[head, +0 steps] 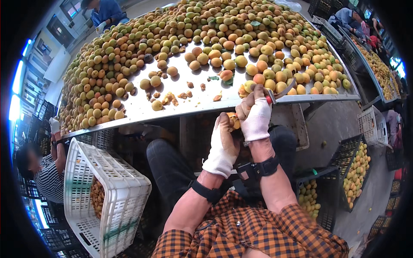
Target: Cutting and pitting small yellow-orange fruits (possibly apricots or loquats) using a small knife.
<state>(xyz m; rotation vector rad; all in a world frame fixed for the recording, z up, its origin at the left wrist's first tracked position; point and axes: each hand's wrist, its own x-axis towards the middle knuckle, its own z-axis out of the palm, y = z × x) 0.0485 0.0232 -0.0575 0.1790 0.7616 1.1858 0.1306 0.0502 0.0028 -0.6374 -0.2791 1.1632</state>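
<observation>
My left hand (pixel 222 146), in a white glove with stained fingers, grips a cut orange apricot (pixel 233 122) just below the table's front edge. My right hand (pixel 257 117), gloved the same way, is closed around a red-handled knife (pixel 286 90). Its curved blade points up and right over the edge, away from the apricot. The right fingers are close against the fruit. A metal-topped table (pixel 135 108) stands before me, heaped with whole apricots (pixel 122 54). Several pits and torn pieces (pixel 169 98) lie on its bare front part.
A white plastic crate (pixel 124 187) with brown contents stands at my left. Black crates of apricots (pixel 356 175) are on the floor at right. One person (pixel 48 174) sits at left, another (pixel 108 14) at the far side. More people work by a second table (pixel 379 69).
</observation>
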